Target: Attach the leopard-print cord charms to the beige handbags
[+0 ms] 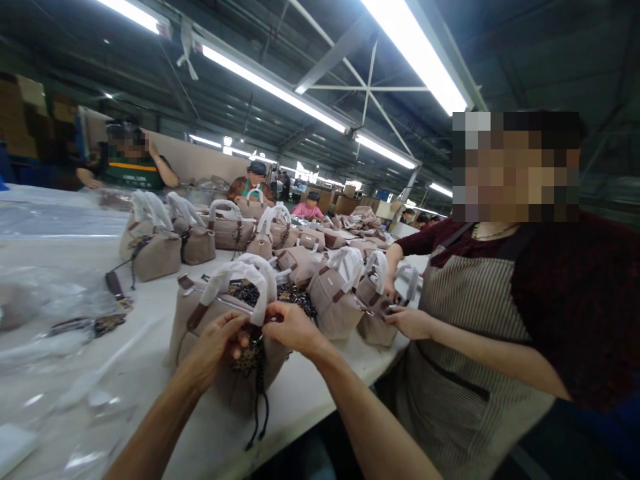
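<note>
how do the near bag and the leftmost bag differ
Handling: the near bag has the left hand and right hand at its handle base; the leftmost bag has no hand on it.
Apparent size: the near bag looks larger, being closer to the camera; the leftmost bag looks smaller.
Shared: both are beige, with white-wrapped handles.

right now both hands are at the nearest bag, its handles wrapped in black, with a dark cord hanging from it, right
The wrapping colour is wrong: the head view shows handles wrapped in white, not black. The left hand and right hand are at the nearest bag, and a dark cord hangs from it.
</note>
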Action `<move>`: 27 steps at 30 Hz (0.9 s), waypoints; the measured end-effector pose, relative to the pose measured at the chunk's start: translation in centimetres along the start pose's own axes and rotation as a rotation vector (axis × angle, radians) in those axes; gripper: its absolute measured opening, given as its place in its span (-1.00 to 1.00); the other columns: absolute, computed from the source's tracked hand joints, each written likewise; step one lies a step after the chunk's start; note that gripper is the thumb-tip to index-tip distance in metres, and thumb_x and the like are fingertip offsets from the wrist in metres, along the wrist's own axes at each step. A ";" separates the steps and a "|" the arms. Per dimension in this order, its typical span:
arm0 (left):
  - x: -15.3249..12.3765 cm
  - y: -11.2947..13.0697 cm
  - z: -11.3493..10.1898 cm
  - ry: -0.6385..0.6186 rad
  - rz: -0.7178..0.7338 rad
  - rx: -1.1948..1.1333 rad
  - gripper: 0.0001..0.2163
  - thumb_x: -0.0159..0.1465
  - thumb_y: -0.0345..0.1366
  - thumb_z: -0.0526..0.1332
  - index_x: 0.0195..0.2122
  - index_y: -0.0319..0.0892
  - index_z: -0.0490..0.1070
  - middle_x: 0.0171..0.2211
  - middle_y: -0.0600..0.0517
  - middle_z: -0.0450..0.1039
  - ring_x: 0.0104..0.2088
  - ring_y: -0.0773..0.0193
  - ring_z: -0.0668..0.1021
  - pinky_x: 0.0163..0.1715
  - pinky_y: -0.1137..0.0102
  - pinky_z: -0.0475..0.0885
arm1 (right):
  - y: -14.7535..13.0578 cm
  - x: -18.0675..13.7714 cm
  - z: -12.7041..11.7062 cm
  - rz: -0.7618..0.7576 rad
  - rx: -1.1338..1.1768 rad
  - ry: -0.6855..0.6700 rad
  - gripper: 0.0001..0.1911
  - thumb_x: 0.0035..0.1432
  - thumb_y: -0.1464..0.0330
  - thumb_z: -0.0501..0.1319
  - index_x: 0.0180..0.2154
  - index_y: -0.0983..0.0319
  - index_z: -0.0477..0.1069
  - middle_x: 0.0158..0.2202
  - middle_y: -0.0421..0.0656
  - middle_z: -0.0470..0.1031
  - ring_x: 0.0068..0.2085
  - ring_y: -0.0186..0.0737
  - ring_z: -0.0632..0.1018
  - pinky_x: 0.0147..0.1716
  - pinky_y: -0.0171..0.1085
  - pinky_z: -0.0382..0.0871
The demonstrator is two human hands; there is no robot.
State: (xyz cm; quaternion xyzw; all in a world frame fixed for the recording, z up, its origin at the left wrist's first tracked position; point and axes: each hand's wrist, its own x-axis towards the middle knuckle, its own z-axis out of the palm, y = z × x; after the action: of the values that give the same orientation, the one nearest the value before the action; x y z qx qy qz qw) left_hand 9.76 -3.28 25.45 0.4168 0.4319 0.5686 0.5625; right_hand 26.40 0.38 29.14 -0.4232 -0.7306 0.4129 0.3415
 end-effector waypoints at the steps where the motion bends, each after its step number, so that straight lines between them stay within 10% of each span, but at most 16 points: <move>1: -0.2 -0.2 -0.1 0.007 -0.003 -0.047 -0.67 0.05 -0.05 0.33 -0.36 -0.23 0.40 -0.65 0.15 0.37 -0.68 0.49 0.31 -0.71 0.62 0.16 | -0.4 -0.3 -0.2 -0.021 -0.070 -0.027 -0.82 -0.14 0.45 0.29 -0.37 0.18 0.56 -0.48 -0.31 0.48 -0.44 -0.35 0.42 -0.45 -0.40 0.23; 6: -1.3 -0.8 -0.3 0.090 0.009 -0.207 -0.67 0.00 -0.13 0.40 -0.34 -0.26 0.41 -0.57 0.11 0.43 -0.64 0.50 0.36 -0.70 0.64 0.25 | -1.6 -1.6 0.5 -0.124 -0.554 0.059 -0.66 -0.16 0.20 0.41 -0.31 0.23 0.51 -0.32 -0.18 0.45 -0.29 -0.22 0.45 -0.33 -0.32 0.29; 12: -2.4 -1.4 0.0 0.191 0.098 -0.136 -0.70 0.03 -0.11 0.35 -0.41 -0.19 0.31 -0.53 0.14 0.40 -0.66 0.47 0.34 -0.73 0.57 0.25 | -0.9 -1.8 1.8 -0.155 -0.688 0.075 -0.79 -0.12 0.35 0.38 -0.37 0.25 0.46 -0.37 -0.18 0.41 -0.32 -0.24 0.42 -0.34 -0.33 0.25; 21: -3.3 -1.8 0.6 0.342 0.376 1.184 -0.86 0.31 -0.38 0.03 -0.32 -0.15 0.37 -0.28 -0.03 0.45 -0.23 0.16 0.50 -0.28 0.34 0.34 | 0.1 -1.4 1.3 -0.123 -0.622 0.056 -0.80 -0.15 0.34 0.35 -0.40 0.23 0.42 -0.43 -0.20 0.47 -0.39 -0.24 0.44 -0.42 -0.33 0.21; 27: -3.9 -1.2 1.0 0.205 0.393 1.432 -0.82 0.31 -0.41 0.03 -0.30 -0.12 0.41 -0.28 -0.02 0.45 -0.23 0.18 0.50 -0.34 0.38 0.28 | 1.2 -1.5 1.0 -0.082 -0.391 0.032 -0.72 -0.17 0.36 0.34 -0.30 0.22 0.45 -0.39 -0.23 0.49 -0.37 -0.25 0.46 -0.42 -0.35 0.25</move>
State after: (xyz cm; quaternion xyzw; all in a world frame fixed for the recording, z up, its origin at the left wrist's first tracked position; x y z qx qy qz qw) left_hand 11.16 -7.15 24.67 0.6953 0.6643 0.2744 -0.0010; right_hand 26.53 -0.93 27.42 -0.4578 -0.8080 0.2420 0.2810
